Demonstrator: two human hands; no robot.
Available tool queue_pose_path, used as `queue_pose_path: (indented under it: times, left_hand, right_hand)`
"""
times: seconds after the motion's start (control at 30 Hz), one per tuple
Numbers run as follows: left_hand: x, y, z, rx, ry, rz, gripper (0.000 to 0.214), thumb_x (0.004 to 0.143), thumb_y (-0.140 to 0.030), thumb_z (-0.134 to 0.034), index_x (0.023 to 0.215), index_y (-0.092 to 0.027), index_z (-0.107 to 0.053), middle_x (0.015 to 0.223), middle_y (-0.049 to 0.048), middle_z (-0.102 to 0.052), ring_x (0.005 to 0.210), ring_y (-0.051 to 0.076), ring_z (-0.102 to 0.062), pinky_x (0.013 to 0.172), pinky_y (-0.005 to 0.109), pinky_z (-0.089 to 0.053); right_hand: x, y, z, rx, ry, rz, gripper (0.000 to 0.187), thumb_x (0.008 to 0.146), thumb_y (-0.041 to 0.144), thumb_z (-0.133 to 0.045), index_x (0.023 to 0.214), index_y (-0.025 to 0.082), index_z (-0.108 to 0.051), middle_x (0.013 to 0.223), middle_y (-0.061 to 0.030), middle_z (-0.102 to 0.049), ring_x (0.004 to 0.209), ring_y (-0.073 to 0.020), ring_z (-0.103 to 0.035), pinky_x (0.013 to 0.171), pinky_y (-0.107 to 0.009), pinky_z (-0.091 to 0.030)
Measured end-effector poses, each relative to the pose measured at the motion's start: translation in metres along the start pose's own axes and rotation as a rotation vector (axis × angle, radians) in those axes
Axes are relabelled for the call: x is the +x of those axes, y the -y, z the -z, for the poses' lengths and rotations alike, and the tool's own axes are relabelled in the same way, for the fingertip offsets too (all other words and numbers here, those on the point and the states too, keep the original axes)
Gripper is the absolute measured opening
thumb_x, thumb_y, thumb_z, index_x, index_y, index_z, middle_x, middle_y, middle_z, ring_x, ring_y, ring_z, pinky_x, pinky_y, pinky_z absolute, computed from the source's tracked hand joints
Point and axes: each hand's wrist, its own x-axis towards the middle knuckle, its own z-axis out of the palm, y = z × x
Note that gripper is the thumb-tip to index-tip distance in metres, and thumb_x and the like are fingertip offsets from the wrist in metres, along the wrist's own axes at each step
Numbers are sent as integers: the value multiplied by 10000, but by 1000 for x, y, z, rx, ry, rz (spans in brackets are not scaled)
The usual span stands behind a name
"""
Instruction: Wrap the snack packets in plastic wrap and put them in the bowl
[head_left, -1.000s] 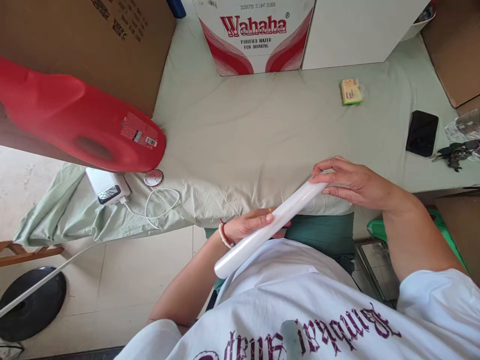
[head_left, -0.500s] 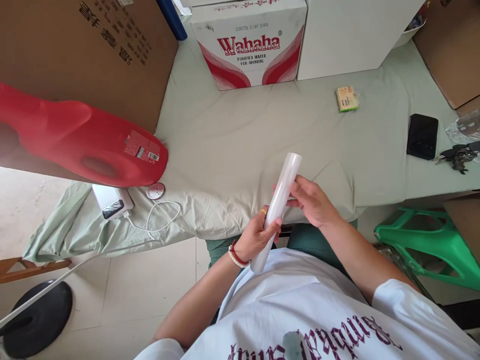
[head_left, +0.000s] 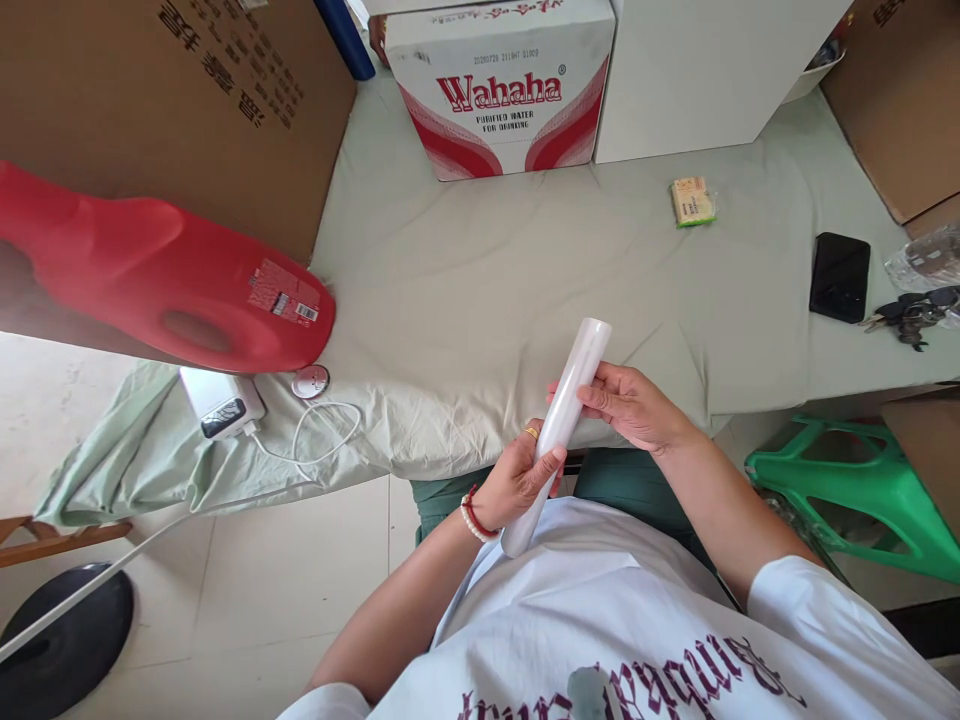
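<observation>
A long white roll of clear film (head_left: 574, 385) stands tilted in front of my chest, its top end leaning away over the table edge. My left hand (head_left: 521, 478), with a ring and a bead bracelet, is wrapped round the lower part of the roll. My right hand (head_left: 626, 405) touches the roll's upper middle from the right, fingers curled against its surface. The roll's bottom end rests near my white shirt.
The table (head_left: 465, 290) has a pale green cloth. On it are a red plastic container (head_left: 165, 275), a Wahaha box (head_left: 502, 85), a brown carton (head_left: 187, 100), a power bank with cable (head_left: 221, 405), a small packet (head_left: 691, 200), a black phone (head_left: 840, 277) and keys (head_left: 911, 310). A green stool (head_left: 855, 490) stands at right.
A second ago the roll lay nearly flat across my lap with my hands far apart. It has swung up to a steep tilt and my right hand moved in close to the left.
</observation>
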Motion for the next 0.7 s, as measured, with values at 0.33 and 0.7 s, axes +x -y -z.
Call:
queue_pose_path:
  times: [0.33,0.7]
  left_hand:
    - [1,2,6,-416,192,104,574,896,-741,-658,894,-179,-543,663,-21,-598,457,88,-531,466,232,-401]
    - [9,7,9,-715,515,220,626,873,-790,-636,1003,-180,-590,639,-8,-649,384,121,-524,406,240,-400]
  right_hand:
    - [5,-4,3,47,5,8,430,682,473,-977,982,204,-826,966,-52,-814,896,-203,-772,844,-322,-641]
    - [6,-9,-1,102,-142,45,384,696,499,-921,948,225,-826,895,-42,-813,862,-224,-771,808,-350,-640]
